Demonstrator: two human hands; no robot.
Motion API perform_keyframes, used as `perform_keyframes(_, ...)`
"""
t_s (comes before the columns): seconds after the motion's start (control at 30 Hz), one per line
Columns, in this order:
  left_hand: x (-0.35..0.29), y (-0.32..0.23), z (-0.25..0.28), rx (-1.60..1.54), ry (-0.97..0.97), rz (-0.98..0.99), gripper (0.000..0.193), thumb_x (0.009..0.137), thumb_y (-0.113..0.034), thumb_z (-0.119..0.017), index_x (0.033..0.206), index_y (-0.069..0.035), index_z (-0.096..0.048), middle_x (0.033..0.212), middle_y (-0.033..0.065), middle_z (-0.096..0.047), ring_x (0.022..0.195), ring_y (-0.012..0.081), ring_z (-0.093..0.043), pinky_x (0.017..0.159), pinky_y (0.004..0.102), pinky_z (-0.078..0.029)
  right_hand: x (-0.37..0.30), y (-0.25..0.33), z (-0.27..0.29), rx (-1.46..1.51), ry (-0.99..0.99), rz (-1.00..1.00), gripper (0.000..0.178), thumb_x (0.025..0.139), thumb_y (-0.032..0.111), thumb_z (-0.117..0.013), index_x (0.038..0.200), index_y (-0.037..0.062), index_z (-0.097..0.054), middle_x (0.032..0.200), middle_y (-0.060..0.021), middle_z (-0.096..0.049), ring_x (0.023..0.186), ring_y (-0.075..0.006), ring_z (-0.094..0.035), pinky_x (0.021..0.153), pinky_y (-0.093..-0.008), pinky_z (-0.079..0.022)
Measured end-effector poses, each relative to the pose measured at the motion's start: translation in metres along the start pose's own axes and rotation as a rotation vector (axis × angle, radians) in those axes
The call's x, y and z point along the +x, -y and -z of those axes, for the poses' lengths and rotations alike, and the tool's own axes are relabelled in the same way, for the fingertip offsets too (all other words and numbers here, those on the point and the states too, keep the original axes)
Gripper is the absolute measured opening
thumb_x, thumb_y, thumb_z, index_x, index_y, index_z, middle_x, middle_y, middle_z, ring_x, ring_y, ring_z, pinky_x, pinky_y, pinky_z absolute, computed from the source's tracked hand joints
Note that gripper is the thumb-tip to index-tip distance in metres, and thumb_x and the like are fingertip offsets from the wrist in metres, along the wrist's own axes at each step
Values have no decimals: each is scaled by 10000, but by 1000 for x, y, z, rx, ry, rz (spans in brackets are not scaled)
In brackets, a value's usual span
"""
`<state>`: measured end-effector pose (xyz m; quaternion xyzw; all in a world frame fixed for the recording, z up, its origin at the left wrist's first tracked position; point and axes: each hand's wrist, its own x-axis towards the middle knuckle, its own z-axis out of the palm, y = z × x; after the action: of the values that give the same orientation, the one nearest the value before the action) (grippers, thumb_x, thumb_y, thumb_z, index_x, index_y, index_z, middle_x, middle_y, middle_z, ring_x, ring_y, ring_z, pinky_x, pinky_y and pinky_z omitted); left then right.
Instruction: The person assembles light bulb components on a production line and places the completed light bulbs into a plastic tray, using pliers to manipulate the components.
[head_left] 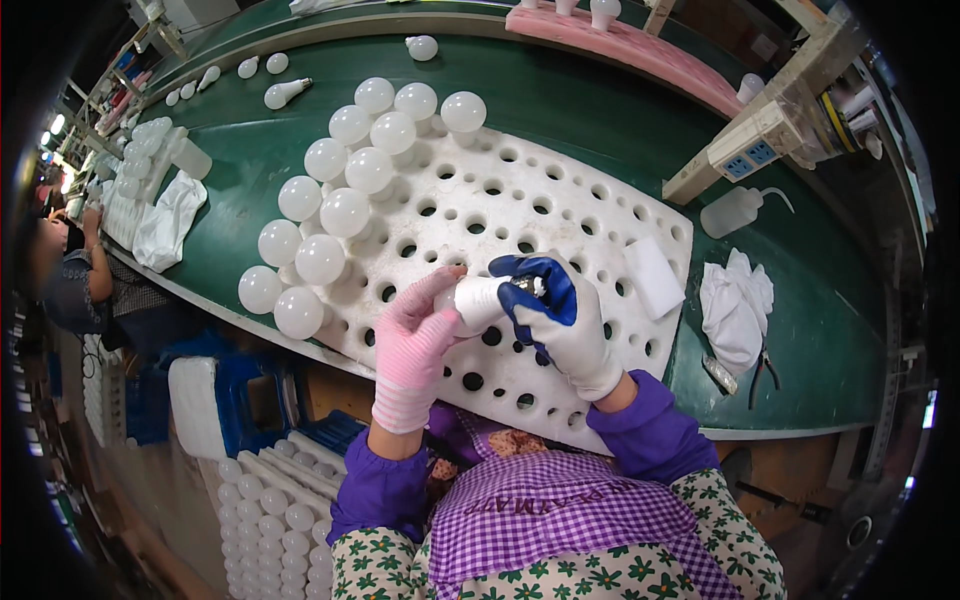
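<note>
The green counter (pixel 560 100) is spread across the upper frame. At centre a white foam tray (pixel 560 215) full of holes is laid on it; white bulbs (pixel 345 212) are seated in its upper-left holes, the rest left free. Just below centre, a white bulb (pixel 478 300) is gripped by both hands: the pink-gloved left hand (pixel 415 345) is closed round its globe, the blue-and-white-gloved right hand (pixel 560 320) is closed on its metal base. A white sponge block (pixel 652 277) is lain near the tray's right edge.

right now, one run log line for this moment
left hand: grips bulb | right hand: at bulb base | under: white holed tray | bulbs seated far left
</note>
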<state>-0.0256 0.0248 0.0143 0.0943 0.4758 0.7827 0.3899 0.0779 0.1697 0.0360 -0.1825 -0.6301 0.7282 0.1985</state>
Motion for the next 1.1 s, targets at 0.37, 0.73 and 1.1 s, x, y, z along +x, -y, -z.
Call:
perform_keyframes(0.37,-6,26,-9,704,-67,-398,568,726,-36,-750,1244,-11,-516,1235,112,-530,1086,188,-565,906,296,-488,6,-6,3,283,-41,-274,150,930,101,-605,1042,6,-637,745,2,-596,505,-27,-494,455,-183,-393)
perform_keyframes(0.73,13,17,5,-157,-78,282,512,995,-476,-423,1129,-4,-570,879,143,-672,624,216,-650,504,292,-544,-5,-11,-5,-15,15,-8,387,805,174,-780,1116,13,-615,996,-83,-692,916,-109,-645,831,-269,-527)
perform_keyframes(1.1,-1,30,13,-614,115,355,532,967,-409,-515,1324,-25,-428,1173,196,-561,872,305,-619,666,333,-568,5,11,9,136,140,-196,335,847,124,-727,1153,30,-631,996,-29,-675,802,-58,-612,667,-207,-525)
